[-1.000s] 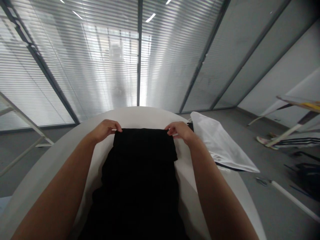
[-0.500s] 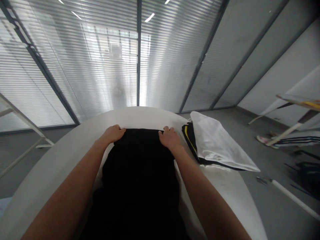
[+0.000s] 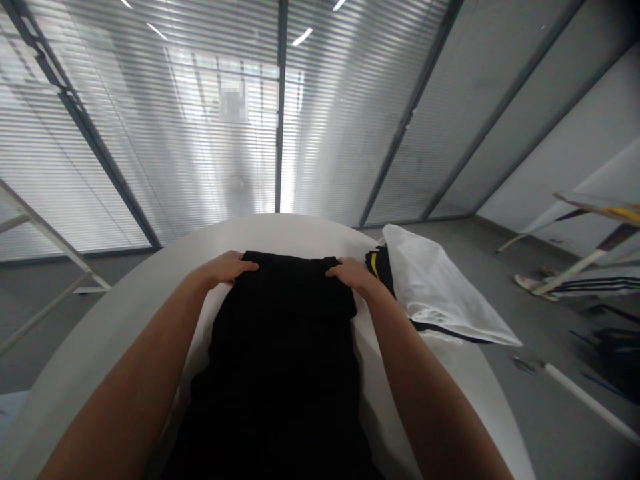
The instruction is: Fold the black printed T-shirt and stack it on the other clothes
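A black garment [image 3: 285,347] lies lengthwise on the round white table [image 3: 125,313], its far end folded back over itself. My left hand [image 3: 225,268] rests on the fold's far left corner, fingers stretched flat on the cloth. My right hand [image 3: 353,273] lies on the far right corner, fingers flat and pressed on the fabric. Neither hand pinches or lifts the cloth. Both forearms run along the garment's sides.
A folded white garment [image 3: 440,290] lies on a black-and-yellow one [image 3: 376,267] at the table's right edge. Glass walls with blinds stand behind. A white frame [image 3: 45,247] is at left, a slanted table [image 3: 595,213] and clutter on the floor at right.
My hands held the fold's corners in a pinch a second ago, then laid the fold down. Now both lie flat on its corners, the right one slightly further right.
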Demonstrator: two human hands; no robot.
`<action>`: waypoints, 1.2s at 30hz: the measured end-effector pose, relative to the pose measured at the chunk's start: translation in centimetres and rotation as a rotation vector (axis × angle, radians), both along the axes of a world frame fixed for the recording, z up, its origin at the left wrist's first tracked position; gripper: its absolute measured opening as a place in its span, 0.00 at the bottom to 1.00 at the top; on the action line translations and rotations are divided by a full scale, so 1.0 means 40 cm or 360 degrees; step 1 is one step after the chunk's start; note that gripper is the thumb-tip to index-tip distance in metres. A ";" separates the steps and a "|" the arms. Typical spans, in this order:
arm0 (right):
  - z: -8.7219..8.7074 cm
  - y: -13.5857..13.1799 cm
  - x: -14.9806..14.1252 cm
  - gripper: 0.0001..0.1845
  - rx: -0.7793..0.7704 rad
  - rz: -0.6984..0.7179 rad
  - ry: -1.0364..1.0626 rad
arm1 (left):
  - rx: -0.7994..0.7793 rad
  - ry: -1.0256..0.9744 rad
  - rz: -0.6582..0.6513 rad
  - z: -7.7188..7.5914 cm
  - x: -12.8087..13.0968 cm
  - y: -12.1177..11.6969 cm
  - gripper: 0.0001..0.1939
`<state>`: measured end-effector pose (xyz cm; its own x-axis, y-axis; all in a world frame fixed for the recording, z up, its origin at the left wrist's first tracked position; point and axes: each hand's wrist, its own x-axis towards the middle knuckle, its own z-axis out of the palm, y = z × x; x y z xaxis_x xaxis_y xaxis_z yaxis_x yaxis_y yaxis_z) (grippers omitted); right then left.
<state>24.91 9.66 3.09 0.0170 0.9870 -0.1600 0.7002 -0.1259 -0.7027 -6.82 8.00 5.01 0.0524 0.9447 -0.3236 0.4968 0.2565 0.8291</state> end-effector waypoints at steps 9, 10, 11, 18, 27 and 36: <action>-0.020 0.026 -0.011 0.29 0.0576 -0.0221 0.0452 | 0.0860 0.0192 0.0494 -0.094 0.005 0.046 0.20; -0.023 0.027 -0.015 0.32 0.0519 -0.0175 0.0559 | 0.0848 0.0157 0.0565 -0.106 0.005 0.048 0.20; -0.025 0.027 -0.019 0.34 0.0483 -0.0124 0.0605 | 0.0844 0.0118 0.0628 -0.115 0.004 0.049 0.20; 0.000 -0.005 -0.032 0.32 0.0214 -0.0015 -0.0299 | 0.0449 -0.0100 0.0614 -0.078 -0.022 0.058 0.19; 0.000 -0.018 -0.030 0.37 0.0099 0.0201 -0.0190 | 0.0061 0.0107 0.0154 -0.027 -0.006 0.018 0.24; -0.054 0.009 -0.060 0.35 0.0731 -0.0052 0.0070 | 0.0631 -0.0420 0.0300 -0.060 0.002 0.036 0.27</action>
<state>22.52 10.01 0.93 0.0521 0.9548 0.2925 0.6692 0.1840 -0.7199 -6.73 9.44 2.62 -0.0995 0.9930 0.0629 0.2329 -0.0382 0.9718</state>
